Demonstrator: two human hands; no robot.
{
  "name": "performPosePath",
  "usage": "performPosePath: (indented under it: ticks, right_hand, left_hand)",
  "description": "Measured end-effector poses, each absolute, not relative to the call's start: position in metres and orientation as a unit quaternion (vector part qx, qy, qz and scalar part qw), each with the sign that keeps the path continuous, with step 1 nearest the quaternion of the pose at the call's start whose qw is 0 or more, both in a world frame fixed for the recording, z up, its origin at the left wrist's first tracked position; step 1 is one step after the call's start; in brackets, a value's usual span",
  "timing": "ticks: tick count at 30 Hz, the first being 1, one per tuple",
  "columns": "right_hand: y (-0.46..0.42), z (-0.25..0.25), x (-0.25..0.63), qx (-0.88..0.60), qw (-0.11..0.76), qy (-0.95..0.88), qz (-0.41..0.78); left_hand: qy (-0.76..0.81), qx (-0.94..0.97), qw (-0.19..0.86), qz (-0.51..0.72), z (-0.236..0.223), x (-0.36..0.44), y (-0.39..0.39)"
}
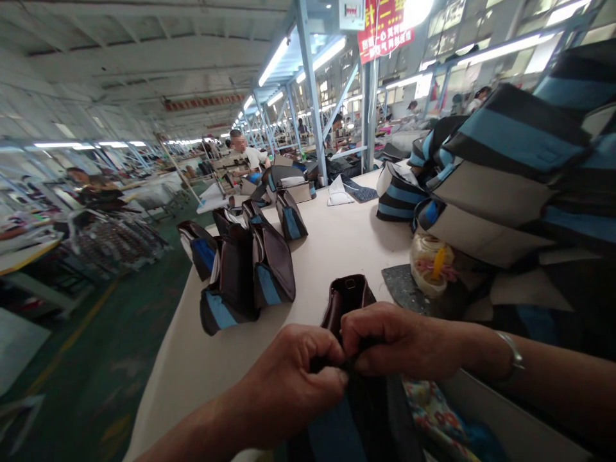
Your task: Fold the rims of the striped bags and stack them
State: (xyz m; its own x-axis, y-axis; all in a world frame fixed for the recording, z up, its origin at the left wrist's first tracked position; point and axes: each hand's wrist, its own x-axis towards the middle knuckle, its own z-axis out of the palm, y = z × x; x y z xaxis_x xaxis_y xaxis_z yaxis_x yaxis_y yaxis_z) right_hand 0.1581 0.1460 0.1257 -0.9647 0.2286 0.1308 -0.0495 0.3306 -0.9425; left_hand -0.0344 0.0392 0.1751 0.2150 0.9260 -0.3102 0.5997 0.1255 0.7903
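Dark bag (373, 410), one, blue panel on the near side: located at the table's near edge, directly under both hands; mouth open beyond the fingers, a small metal fitting at the far rim; middle covered by the hands, base cut off by the lower frame.
Left hand (301, 378), bare: thumb and bent forefinger drawn together, pinching what is probably the bag's upper edge; the exact bit gripped is hidden by the fingers.
Right hand (402, 340), bare, silver bangle (513, 354) at the wrist: thumb and curled forefinger pinching the same edge, just beside the left fingertips.
Table (332, 247), pale top, right part covered over.
Standing bags (274, 263), dark with blue bands, a cluster on the left of the table; they overlap, the rear ones partly hidden.
Heap of bag pieces (510, 131), black, blue and beige, at right; cut off by the frame, lower part lost in shadow.
Clear container (430, 263), a yellow item inside, other contents indistinct, beside a dark grey sheet (399, 285).
Patterned cloth (433, 410), below the right forearm, partly covered.
Co-worker (255, 157), pale top, beyond the table, lower body hidden
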Motion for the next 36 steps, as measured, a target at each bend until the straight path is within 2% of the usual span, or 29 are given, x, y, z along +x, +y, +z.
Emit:
performPosePath:
  ticks: [5, 9, 17, 21, 28, 36]
  right_hand:
    - [0.146, 0.123, 0.158, -0.063, 0.109, -0.762, 0.635]
    - [0.147, 0.124, 0.157, -0.08, 0.077, -0.722, 0.683]
    - [0.152, 0.117, 0.158, -0.051, 0.08, -0.728, 0.679]
    - [0.149, 0.123, 0.161, -0.056, 0.102, -0.761, 0.639]
    - [0.133, 0.132, 0.156, -0.159, 0.11, -0.781, 0.594]
    - [0.128, 0.13, 0.154, -0.134, 0.176, -0.805, 0.55]
  left_hand:
    - [0.603, 0.615, 0.474, 0.184, 0.176, -0.029, 0.039]
    - [0.64, 0.591, 0.454, 0.189, 0.169, -0.023, 0.038]
    - [0.637, 0.618, 0.427, 0.172, 0.165, -0.027, 0.036]
    - [0.621, 0.638, 0.423, 0.169, 0.166, -0.031, 0.035]
    - [0.584, 0.64, 0.47, 0.169, 0.167, -0.034, 0.036]
    - [0.608, 0.65, 0.429, 0.153, 0.166, -0.032, 0.038]
